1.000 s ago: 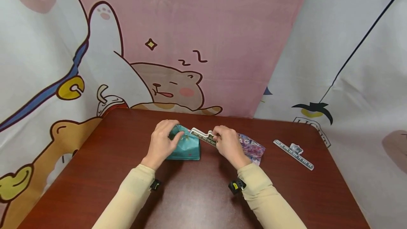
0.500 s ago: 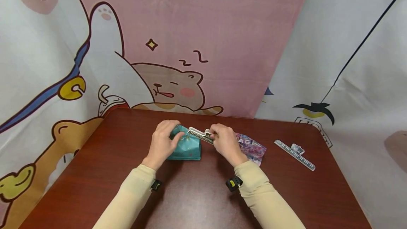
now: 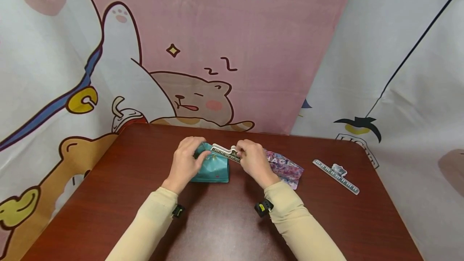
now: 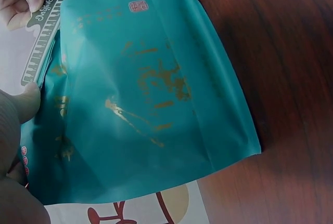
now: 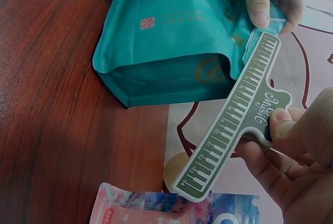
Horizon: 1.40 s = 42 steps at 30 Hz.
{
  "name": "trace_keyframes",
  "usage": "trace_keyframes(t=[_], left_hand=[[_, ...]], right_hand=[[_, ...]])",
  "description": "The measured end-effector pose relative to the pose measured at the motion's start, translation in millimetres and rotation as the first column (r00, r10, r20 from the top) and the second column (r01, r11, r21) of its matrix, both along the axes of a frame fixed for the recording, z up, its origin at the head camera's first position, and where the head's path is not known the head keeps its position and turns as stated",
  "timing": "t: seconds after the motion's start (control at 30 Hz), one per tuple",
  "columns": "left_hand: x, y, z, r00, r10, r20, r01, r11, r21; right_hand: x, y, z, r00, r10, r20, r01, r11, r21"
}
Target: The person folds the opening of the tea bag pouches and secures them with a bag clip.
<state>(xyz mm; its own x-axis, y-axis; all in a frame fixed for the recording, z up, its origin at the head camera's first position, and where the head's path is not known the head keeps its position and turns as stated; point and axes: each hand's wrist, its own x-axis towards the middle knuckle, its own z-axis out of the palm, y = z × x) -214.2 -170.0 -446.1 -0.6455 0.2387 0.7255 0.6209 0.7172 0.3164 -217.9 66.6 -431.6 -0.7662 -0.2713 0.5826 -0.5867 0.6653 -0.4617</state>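
My left hand (image 3: 184,163) pinches the folded top of a teal pouch (image 3: 214,172) with gold print, which stands on the table. In the right wrist view, the left thumb (image 5: 258,10) lies on that fold. My right hand (image 3: 256,163) pinches the tab of a long bag clip (image 5: 229,120) patterned with piano keys and the word "Music". The clip's far end meets the pouch's folded edge, close to the left thumb; whether its jaws have the fold between them I cannot tell. In the left wrist view, the clip (image 4: 49,37) runs along the pouch's top edge.
A purple and pink packet (image 3: 286,169) lies behind and right of my right hand. Farther right, a second piano-patterned clip (image 3: 336,176) rests on the brown table (image 3: 224,228). A cartoon-printed cloth (image 3: 275,51) hangs behind the table's back edge.
My right hand has moved left with the bag clip, bringing its end up to the pouch's fold. More of the purple packet shows. The left hand has stayed on the pouch.
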Motion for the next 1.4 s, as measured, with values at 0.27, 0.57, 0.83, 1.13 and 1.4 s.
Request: trace_keyframes(t=[0.27,0.57,0.83,1.13,1.4], left_hand=[[0.2,-0.3,-0.5,1.000,-0.001,0.031,0.001,1.000,-0.005],[-0.7,0.4,-0.5,1.000,-0.010,0.018,0.010,1.000,0.003],[-1.8,0.5,-0.6,1.000,-0.004,0.014,0.004,1.000,0.003],[-2.1,0.3,-0.6,1.000,0.001,-0.001,-0.001,1.000,-0.003],[-1.7,0.1,-0.6,1.000,0.010,0.026,-0.010,1.000,-0.002]], right_hand=[[-0.3,-3.3,1.4,1.000,-0.009,0.007,0.009,1.000,0.015],[-1.1,-6.1,0.4,1.000,-0.013,0.008,0.013,1.000,-0.001],[-2.1,-9.4,0.3,1.000,0.000,0.019,0.000,1.000,-0.011],[-4.3,-14.4,1.3,1.000,0.019,-0.003,-0.019,1.000,-0.018],[-4.7,-20.1,1.8,1.000,0.009,-0.003,-0.009,0.999,-0.046]])
